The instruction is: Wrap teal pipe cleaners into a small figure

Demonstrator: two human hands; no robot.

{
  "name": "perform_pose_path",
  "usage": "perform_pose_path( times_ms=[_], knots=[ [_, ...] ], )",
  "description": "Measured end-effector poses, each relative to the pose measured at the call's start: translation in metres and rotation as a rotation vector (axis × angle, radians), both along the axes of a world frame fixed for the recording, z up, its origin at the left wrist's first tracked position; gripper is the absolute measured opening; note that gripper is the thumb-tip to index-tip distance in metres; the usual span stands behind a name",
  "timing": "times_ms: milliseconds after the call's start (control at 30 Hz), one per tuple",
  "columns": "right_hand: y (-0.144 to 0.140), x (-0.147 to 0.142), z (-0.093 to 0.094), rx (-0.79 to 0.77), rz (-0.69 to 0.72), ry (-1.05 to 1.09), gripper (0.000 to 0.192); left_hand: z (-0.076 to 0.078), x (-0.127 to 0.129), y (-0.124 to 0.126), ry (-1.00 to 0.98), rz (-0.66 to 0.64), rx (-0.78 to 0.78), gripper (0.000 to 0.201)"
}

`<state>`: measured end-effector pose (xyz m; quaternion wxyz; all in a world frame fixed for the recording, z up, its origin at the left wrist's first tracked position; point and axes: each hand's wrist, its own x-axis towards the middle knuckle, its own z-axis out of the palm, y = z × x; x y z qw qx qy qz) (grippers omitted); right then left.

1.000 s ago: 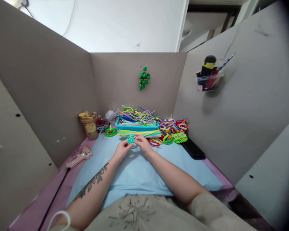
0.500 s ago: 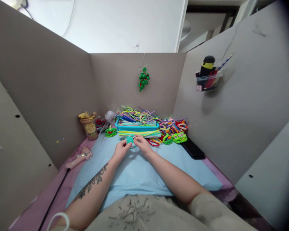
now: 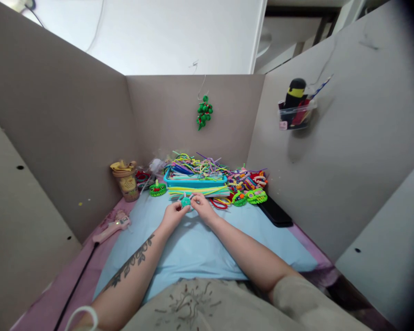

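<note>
A small teal pipe-cleaner piece, roundish with pale bits at its top, is held up between my two hands above the blue sheet. My left hand pinches it from the left side. From the right, my right hand is closed with thumb and fingertips at the piece's upper right edge. Just behind them lies a bundle of straight pipe cleaners in yellow, white and teal. Red-handled scissors lie right of my right hand, partly hidden. The fingers cover much of the piece's edges.
Behind the bundle stands a blue tray heaped with pipe cleaners. Finished green pieces and a black case lie at right, a frog-like piece, cup and pink glue gun at left. Grey panels enclose the table.
The teal piece is turned slightly, and its pale top bits show more clearly. Both hands keep their grip in nearly the same place. The whole view has shifted a little.
</note>
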<state>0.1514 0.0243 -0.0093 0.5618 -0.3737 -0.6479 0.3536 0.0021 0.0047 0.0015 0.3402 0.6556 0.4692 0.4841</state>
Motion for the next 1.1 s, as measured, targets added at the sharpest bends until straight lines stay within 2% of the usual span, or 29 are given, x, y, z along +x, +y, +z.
perform_pose_path(
  times_ms=[400,467,533,633,700,767,900,1100],
  knots=[
    [0.005,0.007,0.001,0.049,-0.058,-0.077,0.019,0.004,-0.002,-0.001,-0.03,0.06,-0.026,0.031],
    [0.011,0.017,0.004,0.081,-0.118,-0.071,0.021,0.003,-0.003,0.0,-0.037,0.08,-0.028,0.032],
    [0.02,0.031,0.008,0.118,-0.241,-0.086,0.021,0.003,-0.005,0.001,-0.064,0.121,-0.026,0.032],
    [0.036,0.049,0.012,0.084,-0.382,-0.142,0.021,0.001,-0.009,0.005,-0.152,0.193,-0.046,0.034],
    [0.046,0.053,0.011,0.04,-0.395,-0.238,0.02,-0.002,-0.012,0.009,-0.223,0.231,-0.098,0.037],
    [0.053,0.049,0.008,0.038,-0.349,-0.43,0.016,-0.004,-0.015,0.012,-0.287,0.271,-0.157,0.04],
    [0.057,0.03,0.004,0.168,-0.319,-0.807,0.014,-0.009,-0.019,0.016,-0.392,0.326,-0.209,0.046],
    [0.057,0.015,0.005,0.162,-0.392,-1.046,0.011,-0.009,-0.018,0.019,-0.519,0.329,-0.29,0.044]
  ],
)
